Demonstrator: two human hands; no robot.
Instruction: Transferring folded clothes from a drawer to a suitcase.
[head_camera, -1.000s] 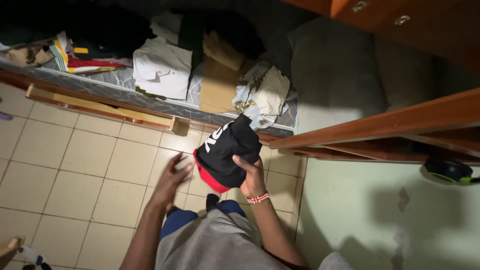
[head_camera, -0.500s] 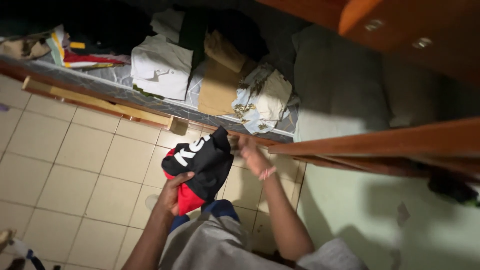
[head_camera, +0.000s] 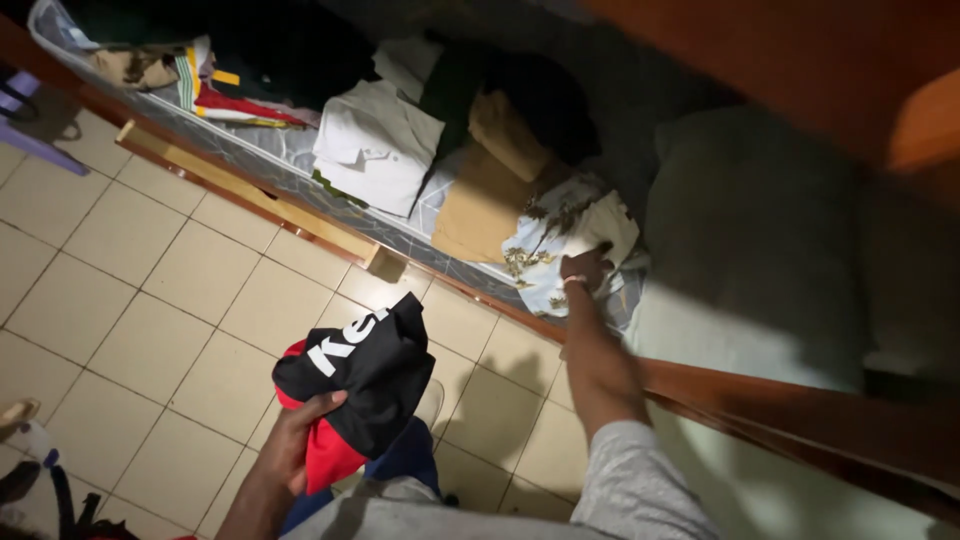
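My left hand (head_camera: 292, 450) grips a folded black and red garment (head_camera: 355, 375) with white lettering, held low over the tiled floor (head_camera: 130, 300) near my knees. My right hand (head_camera: 585, 267) reaches out to the bed edge and rests on a white cloth with a gold leaf pattern (head_camera: 560, 240); whether its fingers grip the cloth is unclear. Beside that cloth lie a tan folded garment (head_camera: 485, 200) and a white folded shirt (head_camera: 375, 150).
The mattress (head_camera: 290, 160) carries more clothes: dark items at the back and a striped red, yellow and white piece (head_camera: 225, 100). A grey pillow (head_camera: 750, 230) lies to the right. A wooden board (head_camera: 800, 420) crosses the lower right. A wooden slat (head_camera: 250, 195) runs along the bed frame.
The black and red garment passed from my right hand to my left and dropped lower left. My right hand moved forward onto the patterned cloth on the bed.
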